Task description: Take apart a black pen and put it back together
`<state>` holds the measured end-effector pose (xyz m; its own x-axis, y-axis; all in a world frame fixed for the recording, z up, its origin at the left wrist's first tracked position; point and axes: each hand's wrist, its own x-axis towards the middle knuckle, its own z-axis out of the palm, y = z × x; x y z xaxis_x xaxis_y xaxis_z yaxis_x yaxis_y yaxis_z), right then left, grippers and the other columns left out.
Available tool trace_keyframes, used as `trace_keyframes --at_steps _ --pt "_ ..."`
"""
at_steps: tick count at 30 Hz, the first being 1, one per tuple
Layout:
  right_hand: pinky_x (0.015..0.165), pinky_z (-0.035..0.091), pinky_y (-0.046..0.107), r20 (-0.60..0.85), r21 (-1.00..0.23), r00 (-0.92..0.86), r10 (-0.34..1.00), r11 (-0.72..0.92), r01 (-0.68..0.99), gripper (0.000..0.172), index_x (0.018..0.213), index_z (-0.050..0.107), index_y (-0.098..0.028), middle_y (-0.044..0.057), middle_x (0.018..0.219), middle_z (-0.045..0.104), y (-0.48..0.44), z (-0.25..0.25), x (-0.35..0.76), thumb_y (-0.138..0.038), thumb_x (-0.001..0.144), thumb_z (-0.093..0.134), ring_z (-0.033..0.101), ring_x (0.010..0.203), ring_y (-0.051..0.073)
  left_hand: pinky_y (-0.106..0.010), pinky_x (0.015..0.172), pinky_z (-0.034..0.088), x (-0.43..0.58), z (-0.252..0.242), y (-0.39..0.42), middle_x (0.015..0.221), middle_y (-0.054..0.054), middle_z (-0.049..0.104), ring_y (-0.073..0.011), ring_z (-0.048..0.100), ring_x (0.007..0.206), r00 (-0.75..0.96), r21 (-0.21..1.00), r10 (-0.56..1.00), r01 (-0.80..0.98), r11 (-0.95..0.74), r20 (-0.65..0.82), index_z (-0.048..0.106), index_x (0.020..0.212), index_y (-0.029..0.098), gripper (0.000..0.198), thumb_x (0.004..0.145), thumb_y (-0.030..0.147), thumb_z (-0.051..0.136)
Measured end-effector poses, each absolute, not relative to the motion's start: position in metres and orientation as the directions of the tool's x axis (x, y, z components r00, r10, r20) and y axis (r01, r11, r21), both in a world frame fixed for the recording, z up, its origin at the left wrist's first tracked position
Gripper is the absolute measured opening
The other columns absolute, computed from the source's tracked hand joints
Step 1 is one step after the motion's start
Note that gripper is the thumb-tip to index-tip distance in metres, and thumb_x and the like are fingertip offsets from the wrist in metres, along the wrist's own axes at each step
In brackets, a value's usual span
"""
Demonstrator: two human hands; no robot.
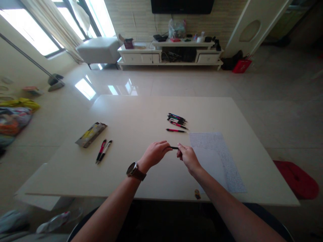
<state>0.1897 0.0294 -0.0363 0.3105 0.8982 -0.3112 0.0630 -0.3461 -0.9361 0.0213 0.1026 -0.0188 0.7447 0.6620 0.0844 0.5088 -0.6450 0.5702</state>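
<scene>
Between my two hands a dark pen point(174, 148) is held level above the white table point(131, 117). My left hand point(156, 153), with a watch point(132, 168) on its wrist, pinches one end. Fingers of my right hand point(188, 156) are closed round the other end, so both tips of the pen are hidden. Just beyond my hands lies a red and black pen point(176, 130), with a row of several pens point(176, 118) behind it. Under my right forearm are sheets of paper point(214, 158), the right one covered in handwriting.
On the table's left side lie a grey and yellow box point(91, 134), a red pen point(101, 150) and a white pen point(105, 152). A small yellow and dark item point(197, 194) sits by the near edge. A red stool point(296, 179) stands right of the table.
</scene>
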Motion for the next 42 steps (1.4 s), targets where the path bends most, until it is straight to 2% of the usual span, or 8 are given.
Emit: trace_keyframes --at_steps 6,11,15,19,23,28,34,42 --pt "0.059 0.03 0.031 -0.042 -0.874 0.343 0.939 -0.201 0.442 0.05 0.058 0.047 -0.023 0.002 0.054 0.051 0.023 -0.018 0.188 -0.054 0.097 0.039 0.047 0.053 0.017 -0.026 0.065 0.034 0.024 -0.017 0.098 0.081 -0.002 0.06 -0.0133 0.053 0.07 0.763 0.602 0.644 0.485 -0.634 0.063 0.059 0.081 0.019 0.032 0.103 0.036 0.042" --pt "0.063 0.03 0.032 0.156 -0.806 0.268 0.951 -0.034 0.591 0.035 0.066 0.041 -0.024 0.003 0.066 0.052 0.02 -0.008 0.184 -0.039 0.098 0.04 0.047 0.064 0.019 -0.026 0.062 0.035 0.025 -0.014 0.096 0.068 0.0 0.054 -0.0121 0.046 0.062 0.73 0.735 0.682 0.448 -0.51 0.029 0.051 0.068 0.018 0.042 0.103 0.037 0.038" --pt "0.063 0.03 0.031 0.15 -0.842 0.261 0.954 -0.015 0.539 0.032 0.069 0.039 -0.024 0.001 0.067 0.049 0.02 -0.008 0.183 -0.037 0.097 0.041 0.045 0.064 0.017 -0.025 0.064 0.036 0.023 -0.014 0.099 0.07 0.0 0.056 -0.0122 0.048 0.064 0.708 0.74 0.705 0.447 -0.502 0.05 0.053 0.07 0.018 0.039 0.102 0.036 0.04" --pt "0.055 0.03 0.029 -0.117 -0.948 0.291 0.95 -0.194 0.251 0.044 0.064 0.041 -0.023 -0.002 0.057 0.043 0.024 -0.022 0.183 -0.053 0.096 0.039 0.041 0.054 0.015 -0.025 0.069 0.038 0.022 -0.017 0.102 0.088 -0.003 0.064 -0.0128 0.055 0.073 0.675 0.685 0.726 0.466 -0.56 0.134 0.062 0.089 0.02 0.025 0.101 0.036 0.047" --pt "0.047 0.025 0.028 -0.311 -0.941 0.363 0.878 -0.337 0.009 0.057 0.058 0.037 -0.024 -0.004 0.051 0.036 0.028 -0.036 0.184 -0.074 0.086 0.045 0.032 0.046 0.012 -0.025 0.068 0.037 0.024 -0.02 0.099 0.089 -0.003 0.065 -0.0123 0.056 0.071 0.693 0.629 0.703 0.477 -0.614 0.161 0.066 0.091 0.021 0.029 0.101 0.041 0.048" --pt "0.049 0.025 0.029 -0.226 -0.925 0.519 0.824 -0.348 0.151 0.063 0.051 0.03 -0.025 -0.003 0.048 0.031 0.029 -0.036 0.187 -0.076 0.085 0.046 0.031 0.048 0.012 -0.026 0.067 0.036 0.028 -0.021 0.092 0.092 -0.002 0.068 -0.0129 0.06 0.074 0.726 0.575 0.667 0.479 -0.664 0.165 0.068 0.096 0.023 0.027 0.101 0.041 0.048" --pt "0.05 0.024 0.03 -0.076 -0.924 0.526 0.847 -0.258 0.282 0.06 0.051 0.027 -0.024 -0.004 0.048 0.027 0.028 -0.025 0.187 -0.068 0.089 0.044 0.028 0.049 0.011 -0.026 0.066 0.035 0.032 -0.017 0.087 0.084 -0.003 0.066 -0.0128 0.057 0.07 0.739 0.602 0.655 0.454 -0.656 0.156 0.065 0.088 0.02 0.032 0.102 0.042 0.046" --pt "0.052 0.02 0.029 0.076 -0.91 0.477 0.876 -0.134 0.391 0.055 0.055 0.026 -0.023 -0.006 0.05 0.025 0.022 -0.014 0.183 -0.056 0.095 0.043 0.027 0.05 0.01 -0.024 0.056 0.032 0.036 -0.018 0.083 0.048 0.003 0.048 -0.0085 0.042 0.049 0.683 0.896 0.729 0.342 -0.283 -0.031 0.046 0.055 0.017 0.059 0.103 0.05 0.035"
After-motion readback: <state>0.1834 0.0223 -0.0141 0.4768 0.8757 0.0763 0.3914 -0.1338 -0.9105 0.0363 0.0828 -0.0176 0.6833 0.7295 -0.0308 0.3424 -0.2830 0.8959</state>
